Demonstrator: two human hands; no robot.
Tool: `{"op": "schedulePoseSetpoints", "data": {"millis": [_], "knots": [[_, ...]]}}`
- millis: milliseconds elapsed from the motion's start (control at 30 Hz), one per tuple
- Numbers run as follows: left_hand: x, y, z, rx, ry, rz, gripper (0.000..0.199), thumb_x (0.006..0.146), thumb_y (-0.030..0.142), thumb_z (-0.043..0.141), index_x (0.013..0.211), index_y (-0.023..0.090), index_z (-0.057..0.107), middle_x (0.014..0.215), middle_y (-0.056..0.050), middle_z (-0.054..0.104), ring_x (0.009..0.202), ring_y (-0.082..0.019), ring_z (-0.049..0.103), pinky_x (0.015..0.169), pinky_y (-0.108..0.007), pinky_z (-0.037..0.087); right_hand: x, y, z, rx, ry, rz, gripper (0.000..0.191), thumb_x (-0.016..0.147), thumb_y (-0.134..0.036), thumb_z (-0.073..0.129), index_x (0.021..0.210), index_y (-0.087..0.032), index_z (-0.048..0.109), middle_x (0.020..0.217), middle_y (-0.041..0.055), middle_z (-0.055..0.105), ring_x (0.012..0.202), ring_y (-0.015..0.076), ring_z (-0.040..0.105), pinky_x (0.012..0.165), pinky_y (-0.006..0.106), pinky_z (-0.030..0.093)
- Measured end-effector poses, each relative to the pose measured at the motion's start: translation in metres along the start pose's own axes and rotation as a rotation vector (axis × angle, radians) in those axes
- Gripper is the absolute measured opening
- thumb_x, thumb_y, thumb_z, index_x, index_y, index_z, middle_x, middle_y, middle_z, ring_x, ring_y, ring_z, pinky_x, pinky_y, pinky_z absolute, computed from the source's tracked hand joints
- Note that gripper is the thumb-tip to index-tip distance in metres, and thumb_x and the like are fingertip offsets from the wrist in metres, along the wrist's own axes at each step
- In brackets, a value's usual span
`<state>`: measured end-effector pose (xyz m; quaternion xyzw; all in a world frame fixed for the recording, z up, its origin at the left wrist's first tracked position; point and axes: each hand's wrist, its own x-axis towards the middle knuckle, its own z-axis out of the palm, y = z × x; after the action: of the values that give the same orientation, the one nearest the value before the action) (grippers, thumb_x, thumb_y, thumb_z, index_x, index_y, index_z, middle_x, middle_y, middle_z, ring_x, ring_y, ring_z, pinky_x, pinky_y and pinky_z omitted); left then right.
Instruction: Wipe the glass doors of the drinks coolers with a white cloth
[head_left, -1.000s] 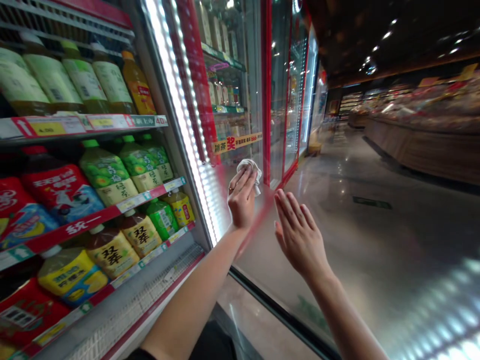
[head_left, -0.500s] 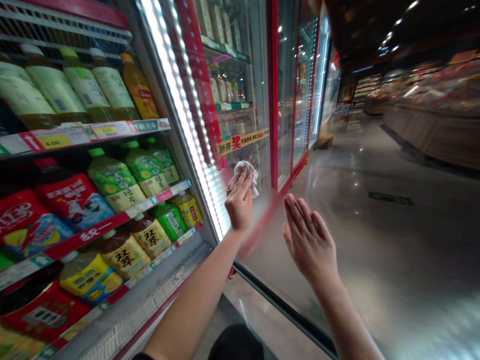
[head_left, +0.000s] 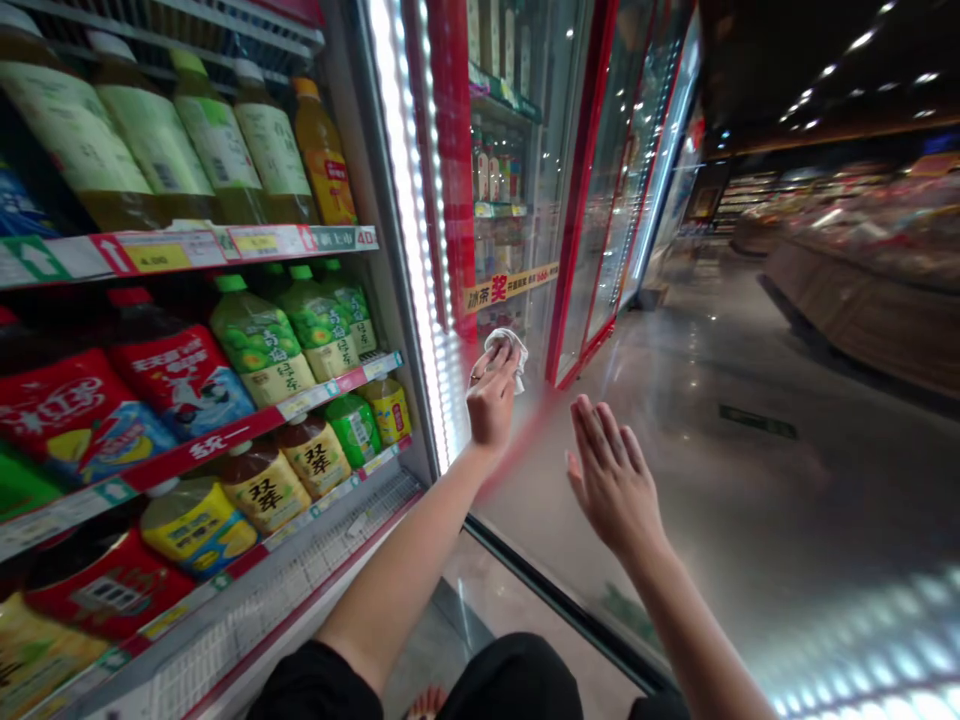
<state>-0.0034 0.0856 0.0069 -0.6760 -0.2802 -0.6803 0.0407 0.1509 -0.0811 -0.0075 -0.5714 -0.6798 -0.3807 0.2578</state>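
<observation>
My left hand (head_left: 492, 395) presses a crumpled white cloth (head_left: 517, 352) with its fingers, against or close to the glass door (head_left: 536, 480) of a drinks cooler. A hazy patch shows on the glass around and below the cloth. My right hand (head_left: 613, 475) is held up to the right with its fingers stretched out straight, holding nothing. It appears to lie on or just off the same glass; which of these I cannot tell. The black bottom edge (head_left: 555, 590) of the door runs below both hands.
Cooler shelves (head_left: 202, 440) full of drink bottles stand close on the left, beside a bright light strip (head_left: 420, 250). Further red-framed doors (head_left: 581, 190) line the wall ahead. Display counters (head_left: 862, 300) stand across the shiny floor at right. My knee (head_left: 517, 675) is below.
The view has shifted, so the shelves appear further right and my knees show more. My left hand stays on the cloth, and my right hand keeps its flat pose.
</observation>
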Motion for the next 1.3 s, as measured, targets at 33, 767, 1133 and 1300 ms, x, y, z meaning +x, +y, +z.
{"op": "schedulePoseSetpoints", "data": {"millis": [33, 767, 1133, 1300], "knots": [[0.003, -0.002, 0.001, 0.001, 0.0, 0.025, 0.046, 0.102, 0.004, 0.06, 0.14, 0.025, 0.074, 0.142, -0.01, 0.076, 0.142, -0.023, 0.067, 0.123, -0.049, 0.055, 0.01, -0.002, 0.001, 0.009, -0.005, -0.029, 0.09, 0.106, -0.024, 0.054, 0.177, -0.019, -0.001, 0.175, 0.0081, 0.041, 0.16, 0.0229, 0.045, 0.134, 0.038, 0.028], [0.039, -0.092, -0.016, 0.079, 0.159, -0.225, 0.052, 0.095, -0.001, 0.055, 0.135, 0.024, 0.077, 0.143, -0.007, 0.076, 0.14, -0.019, 0.069, 0.124, -0.043, 0.053, 0.054, -0.002, 0.035, 0.069, -0.04, -0.167, 0.089, 0.104, -0.019, 0.05, 0.176, -0.012, -0.003, 0.182, 0.0083, 0.026, 0.166, 0.0181, 0.031, 0.137, 0.034, 0.023], [0.062, -0.107, -0.019, 0.083, 0.134, -0.197, 0.056, 0.095, -0.004, 0.054, 0.136, 0.027, 0.076, 0.145, -0.003, 0.075, 0.142, -0.017, 0.066, 0.128, -0.041, 0.049, 0.054, -0.001, 0.033, 0.067, -0.06, -0.173, 0.093, 0.103, -0.019, 0.051, 0.175, -0.012, -0.006, 0.183, 0.0087, 0.024, 0.167, 0.0198, 0.03, 0.136, 0.036, 0.025], [0.032, -0.106, -0.027, 0.092, 0.059, -0.296, 0.053, 0.095, -0.004, 0.056, 0.136, 0.023, 0.076, 0.147, -0.008, 0.074, 0.144, -0.019, 0.065, 0.128, -0.043, 0.048, 0.054, -0.002, 0.032, 0.065, -0.077, -0.176, 0.091, 0.105, -0.02, 0.051, 0.175, -0.012, -0.007, 0.183, 0.0092, 0.023, 0.167, 0.0211, 0.031, 0.136, 0.038, 0.025]]}}
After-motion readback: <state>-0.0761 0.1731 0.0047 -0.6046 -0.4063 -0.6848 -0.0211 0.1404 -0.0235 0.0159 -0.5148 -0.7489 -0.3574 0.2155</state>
